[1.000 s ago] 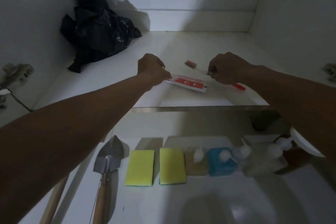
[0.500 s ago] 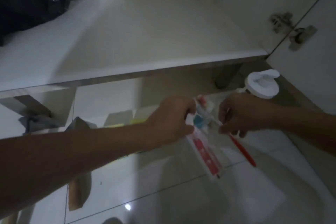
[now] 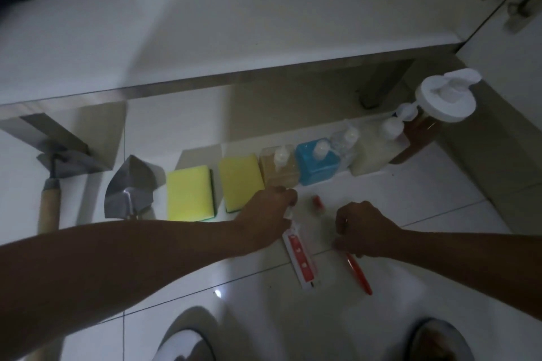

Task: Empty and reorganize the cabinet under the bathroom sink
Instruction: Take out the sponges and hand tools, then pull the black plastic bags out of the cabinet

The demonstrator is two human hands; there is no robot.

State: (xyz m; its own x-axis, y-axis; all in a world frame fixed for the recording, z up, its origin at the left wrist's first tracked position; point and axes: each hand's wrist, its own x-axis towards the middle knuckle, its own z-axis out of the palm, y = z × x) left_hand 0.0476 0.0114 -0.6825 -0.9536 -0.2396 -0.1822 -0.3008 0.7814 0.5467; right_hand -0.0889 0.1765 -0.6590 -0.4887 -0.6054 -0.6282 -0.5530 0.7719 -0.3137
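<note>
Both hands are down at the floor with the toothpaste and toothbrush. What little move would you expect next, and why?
Probably letting go. The left hand holds the toothpaste tube and the right hand the red toothbrush, both low over the floor tiles just in front of the sponges and bottles lined up there.

Both forearms are bare, sleeveless in view, with a ring (image 3: 346,220) on the right hand (image 3: 362,228).

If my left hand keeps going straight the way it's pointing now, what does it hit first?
Most likely the amber soap bottle, standing just beyond the knuckles of the left hand, which holds the toothpaste tube. The second yellow sponge sits just left of that line; depth is hard to judge.
</note>
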